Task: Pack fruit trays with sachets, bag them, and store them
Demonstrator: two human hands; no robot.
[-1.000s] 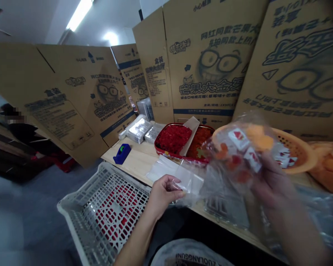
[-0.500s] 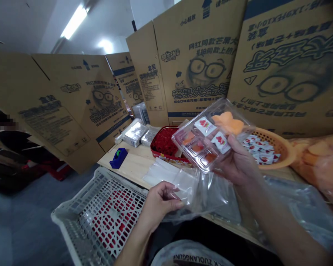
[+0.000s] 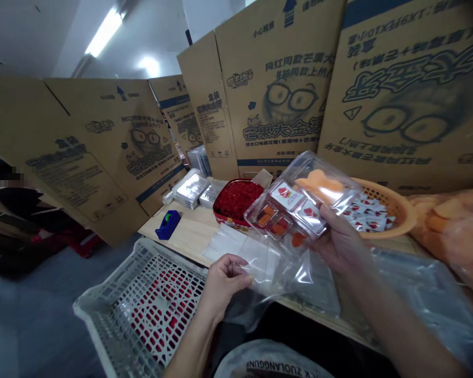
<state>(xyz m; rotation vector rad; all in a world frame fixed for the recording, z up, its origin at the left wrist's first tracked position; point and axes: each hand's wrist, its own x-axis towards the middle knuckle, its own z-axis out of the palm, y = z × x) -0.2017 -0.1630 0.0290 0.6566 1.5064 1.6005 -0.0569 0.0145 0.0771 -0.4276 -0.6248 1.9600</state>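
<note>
Beside the white plastic crate (image 3: 142, 299), the left hand (image 3: 224, 281) has its fingers (image 3: 240, 278) pinched together on a clear plastic bag (image 3: 268, 268): a thin grip, so the film could slip. The right hand (image 3: 339, 244), fingers (image 3: 327, 215) clamped under a clear tray (image 3: 319, 176), holds it at the bag's mouth; a tilt could shift the loose sachets (image 3: 286, 195). The bench (image 3: 189, 231) edge runs close below, with open room above the crate.

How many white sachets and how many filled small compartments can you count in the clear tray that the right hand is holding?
In the clear tray, held by the right hand:
White sachets: 2
Filled small compartments: 3
Total: 5
</note>
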